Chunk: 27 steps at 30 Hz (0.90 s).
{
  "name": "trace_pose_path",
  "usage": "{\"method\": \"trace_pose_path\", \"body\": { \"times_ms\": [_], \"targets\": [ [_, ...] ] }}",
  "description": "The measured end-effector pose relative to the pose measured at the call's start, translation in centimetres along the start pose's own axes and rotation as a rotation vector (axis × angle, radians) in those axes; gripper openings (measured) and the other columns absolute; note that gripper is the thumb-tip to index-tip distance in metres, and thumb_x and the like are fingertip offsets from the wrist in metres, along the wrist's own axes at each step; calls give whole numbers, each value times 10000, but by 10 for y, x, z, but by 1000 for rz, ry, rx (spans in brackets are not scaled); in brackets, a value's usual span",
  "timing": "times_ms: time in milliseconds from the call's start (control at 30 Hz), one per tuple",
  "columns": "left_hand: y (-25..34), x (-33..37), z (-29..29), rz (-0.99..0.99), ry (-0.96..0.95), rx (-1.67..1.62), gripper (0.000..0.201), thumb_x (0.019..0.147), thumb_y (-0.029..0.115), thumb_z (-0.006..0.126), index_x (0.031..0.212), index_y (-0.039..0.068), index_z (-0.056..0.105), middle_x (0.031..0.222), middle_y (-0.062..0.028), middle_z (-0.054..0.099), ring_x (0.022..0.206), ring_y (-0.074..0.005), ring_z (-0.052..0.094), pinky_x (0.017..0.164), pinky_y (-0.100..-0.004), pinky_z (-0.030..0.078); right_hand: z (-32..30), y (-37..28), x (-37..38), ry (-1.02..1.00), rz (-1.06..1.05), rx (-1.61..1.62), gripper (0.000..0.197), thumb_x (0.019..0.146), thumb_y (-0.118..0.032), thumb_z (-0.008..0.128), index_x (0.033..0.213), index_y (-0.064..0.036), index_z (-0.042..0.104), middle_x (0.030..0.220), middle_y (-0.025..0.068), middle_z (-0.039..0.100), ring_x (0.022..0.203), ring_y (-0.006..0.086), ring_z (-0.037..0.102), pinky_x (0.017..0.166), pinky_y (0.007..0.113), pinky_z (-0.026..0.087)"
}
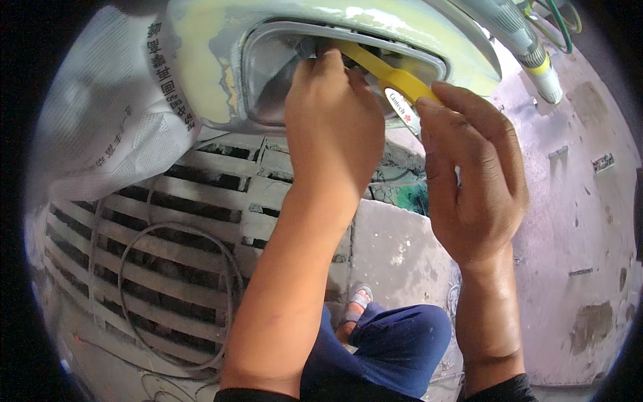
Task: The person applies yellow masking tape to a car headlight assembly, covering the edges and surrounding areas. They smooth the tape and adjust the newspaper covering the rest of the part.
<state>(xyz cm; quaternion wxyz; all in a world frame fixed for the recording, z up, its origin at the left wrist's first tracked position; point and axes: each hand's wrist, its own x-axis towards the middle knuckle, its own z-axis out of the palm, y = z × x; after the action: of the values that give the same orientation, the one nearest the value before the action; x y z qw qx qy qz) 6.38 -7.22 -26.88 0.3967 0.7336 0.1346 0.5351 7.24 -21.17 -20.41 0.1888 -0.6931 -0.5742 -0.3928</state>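
Note:
A sanded vehicle body panel (207, 63), patched grey and pale yellow, curves across the top of the head view. Set into it is a rounded rectangular recess (268, 87) with a raised rim. My left hand (335, 114) reaches into the recess, its fingers closed on the end of a yellow masking tape strip (362, 59); the fingertips are partly hidden. The strip runs taut to the right, to a roll of masking tape (410, 86) with a white label on its inner side. My right hand (475, 167) grips the roll between thumb and fingers.
Printed plastic sheeting (114, 114) covers the area left of the panel. Below is a slatted floor grate (174, 234) with a looped hose (122, 268) on it. A grey ribbed hose (512, 40) hangs at upper right. My sandalled foot (358, 301) is below my hands.

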Motion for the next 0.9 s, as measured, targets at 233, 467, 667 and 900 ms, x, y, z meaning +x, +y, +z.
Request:
{"method": "trace_pose_path", "body": {
  "times_ms": [233, 467, 667, 900],
  "targets": [
    [-2, 5, 8, 11, -54, 83, 125, 831, 76, 613, 903, -27, 610, 952, -245, 621, 802, -438, 654, 698, -487, 548, 8, -5, 7, 52, -38, -57, 211, 853, 45, 711, 1054, -17, 693, 1121, 169, 694, 979, 267, 698, 812, 335, 570],
    [11, 9, 13, -41, -154, 262, 160, 819, 89, 616, 938, -15, 639, 979, -222, 631, 734, -397, 696, 650, -464, 583, 2, 0, 12, 30, 1, -99, 200, 855, 57, 700, 1043, -10, 687, 1117, 185, 697, 960, 275, 706, 812, 342, 573],
    [19, 11, 9, -75, -321, 322, 212, 816, 153, 655, 882, -48, 642, 820, -245, 689, 803, -399, 697, 715, -477, 572, 2, 5, 7, 57, 33, -108, 240, 777, 70, 696, 996, -28, 707, 1096, 159, 694, 930, 303, 708, 790, 354, 582],
    [21, 15, 12, -283, -280, 5, 261, 859, 103, 539, 1064, -50, 589, 981, -278, 680, 946, -470, 659, 850, -510, 522, 4, 8, 9, 86, 24, -102, 235, 785, 37, 708, 1009, -34, 712, 1097, 153, 696, 885, 299, 714, 753, 352, 584]
  ]
}}
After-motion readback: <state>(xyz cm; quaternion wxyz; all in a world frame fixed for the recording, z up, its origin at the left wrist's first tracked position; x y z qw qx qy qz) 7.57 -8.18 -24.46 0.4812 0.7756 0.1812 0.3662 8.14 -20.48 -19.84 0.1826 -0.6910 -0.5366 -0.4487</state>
